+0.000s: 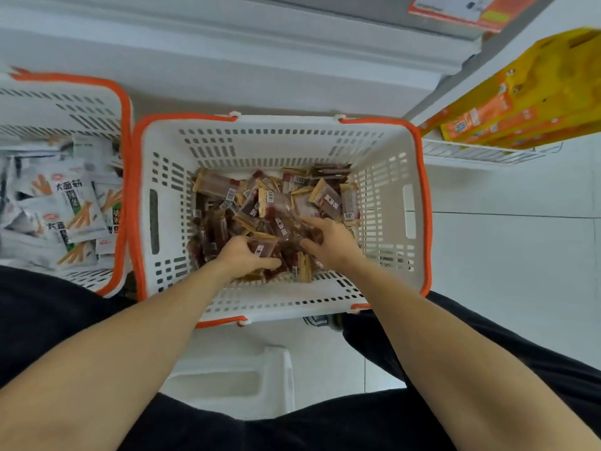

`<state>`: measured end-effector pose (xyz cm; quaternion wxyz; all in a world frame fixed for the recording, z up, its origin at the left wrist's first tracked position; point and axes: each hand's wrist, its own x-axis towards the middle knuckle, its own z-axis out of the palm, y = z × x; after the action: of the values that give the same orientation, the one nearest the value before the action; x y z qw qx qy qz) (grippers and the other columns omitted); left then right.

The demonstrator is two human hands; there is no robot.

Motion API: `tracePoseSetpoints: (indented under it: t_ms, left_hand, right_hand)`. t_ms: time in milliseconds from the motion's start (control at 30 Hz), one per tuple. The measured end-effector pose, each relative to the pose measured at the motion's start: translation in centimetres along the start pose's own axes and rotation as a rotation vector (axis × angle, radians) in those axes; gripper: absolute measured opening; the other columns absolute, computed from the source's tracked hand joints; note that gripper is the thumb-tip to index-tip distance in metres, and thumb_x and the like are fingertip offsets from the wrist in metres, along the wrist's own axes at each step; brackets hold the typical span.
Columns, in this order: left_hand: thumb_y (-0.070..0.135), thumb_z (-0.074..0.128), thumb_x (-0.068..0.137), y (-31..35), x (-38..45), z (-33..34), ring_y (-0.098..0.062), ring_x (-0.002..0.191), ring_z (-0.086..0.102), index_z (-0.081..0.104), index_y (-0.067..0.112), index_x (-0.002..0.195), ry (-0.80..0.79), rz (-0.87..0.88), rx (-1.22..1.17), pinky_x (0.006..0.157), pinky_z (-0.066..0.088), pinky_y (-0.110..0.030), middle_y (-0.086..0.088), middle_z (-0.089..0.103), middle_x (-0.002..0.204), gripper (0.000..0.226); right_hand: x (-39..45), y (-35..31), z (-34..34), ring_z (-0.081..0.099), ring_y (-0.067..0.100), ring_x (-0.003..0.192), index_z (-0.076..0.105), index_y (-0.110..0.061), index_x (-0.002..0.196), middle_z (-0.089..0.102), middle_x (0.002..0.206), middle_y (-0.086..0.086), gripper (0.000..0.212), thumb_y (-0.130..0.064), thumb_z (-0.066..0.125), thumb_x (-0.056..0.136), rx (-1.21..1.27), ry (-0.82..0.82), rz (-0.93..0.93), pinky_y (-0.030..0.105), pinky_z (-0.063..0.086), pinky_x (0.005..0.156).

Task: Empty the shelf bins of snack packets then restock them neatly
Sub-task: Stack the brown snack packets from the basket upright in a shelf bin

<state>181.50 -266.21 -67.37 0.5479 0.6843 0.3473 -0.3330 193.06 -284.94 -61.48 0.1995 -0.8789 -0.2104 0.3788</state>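
Left hand (242, 255), right hand (330, 239) gripping snack packets (270, 203) in basket (283, 138)

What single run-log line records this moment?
left hand: grips red snack packets | right hand: gathers packets | white basket: part full | left basket: white noodle-stick packets

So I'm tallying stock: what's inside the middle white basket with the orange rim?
The basket holds a loose heap of small dark red snack packets. The left hand and right hand are gripping some. The hands and the heap hide the packets beneath and most of the floor.
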Motion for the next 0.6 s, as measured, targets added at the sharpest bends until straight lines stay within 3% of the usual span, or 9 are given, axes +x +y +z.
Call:
tracePoseSetpoints:
  t_ms: [100, 233, 300, 400, 467, 500, 600]
  left_hand:
    - [0.031, 0.086, 0.077, 0.5, -0.9, -0.9, -0.016, 0.104, 0.063, 0.069, 0.022, 0.098, 0.043, 0.008, -0.254, 0.093, 0.046, -0.031, 0.005, 0.070, 0.105, 0.030]
    - [0.032, 0.071, 0.093, 2.6, -2.4, -1.5, -0.022, 0.115, 0.059, 0.062, 0.015, 0.124, 0.088, 0.019, -0.418, 0.093, 0.044, -0.035, -0.001, 0.066, 0.120, 0.037]
    - [0.031, 0.061, 0.100, 3.8, -3.4, -1.7, -0.019, 0.113, 0.060, 0.061, 0.019, 0.124, -0.014, 0.010, -0.608, 0.098, 0.045, -0.041, 0.002, 0.065, 0.119, 0.027]
    - [0.040, 0.047, 0.103, 4.9, -5.0, -2.0, -0.025, 0.106, 0.070, 0.069, 0.024, 0.118, -0.197, 0.064, -0.818, 0.091, 0.056, -0.043, -0.006, 0.074, 0.112, 0.031]
    - [0.049, 0.053, 0.095, 5.0, -5.7, -2.1, -0.025, 0.102, 0.071, 0.071, 0.018, 0.114, -0.179, 0.089, -0.801, 0.083, 0.058, -0.039, -0.006, 0.077, 0.101, 0.040]
    - [0.055, 0.062, 0.087, 5.0, -6.0, -2.1, -0.026, 0.107, 0.069, 0.071, 0.016, 0.116, -0.141, 0.096, -0.790, 0.088, 0.057, -0.041, -0.006, 0.077, 0.101, 0.049]
    - [0.075, 0.085, 0.047, 4.0, -5.8, -1.8, -0.029, 0.116, 0.065, 0.070, 0.017, 0.117, 0.007, 0.125, -0.783, 0.106, 0.047, -0.053, -0.007, 0.074, 0.113, 0.092]
  right_hand:
    - [0.0, -1.7, -0.5, 0.069, 0.013, 0.082, 0.050, -0.036, 0.145, 0.073, 0.111, -0.003, 0.053, -0.027, 0.066, 0.096, 0.111, 0.065, 0.005, 0.036, 0.060, 0.081]
    - [0.1, -4.2, -1.5, 0.067, 0.008, 0.097, 0.051, -0.029, 0.146, 0.068, 0.126, -0.002, 0.054, -0.034, 0.068, 0.095, 0.272, 0.108, 0.064, 0.031, 0.056, 0.090]
    - [-0.1, -5.2, -1.7, 0.067, 0.012, 0.103, 0.053, -0.026, 0.144, 0.069, 0.124, -0.003, 0.057, -0.045, 0.069, 0.092, 0.310, 0.146, 0.079, 0.035, 0.058, 0.090]
    - [-0.8, -6.3, -1.4, 0.064, 0.008, 0.077, 0.065, -0.021, 0.119, 0.069, 0.095, -0.006, 0.044, -0.054, 0.067, 0.090, 0.331, 0.192, 0.141, 0.027, 0.054, 0.068]
    - [-1.4, -6.8, -0.9, 0.051, 0.006, 0.061, 0.060, -0.019, 0.100, 0.058, 0.075, -0.009, 0.040, -0.057, 0.067, 0.089, 0.360, 0.193, 0.165, 0.023, 0.043, 0.059]
    - [-1.8, -7.1, -0.7, 0.053, 0.005, 0.064, 0.060, -0.019, 0.105, 0.058, 0.077, -0.010, 0.046, -0.061, 0.067, 0.087, 0.387, 0.179, 0.165, 0.023, 0.045, 0.062]
    - [-1.9, -7.6, 0.0, 0.067, 0.013, 0.099, 0.057, -0.026, 0.126, 0.068, 0.109, -0.007, 0.073, -0.077, 0.061, 0.074, 0.465, 0.155, 0.155, 0.042, 0.057, 0.089]
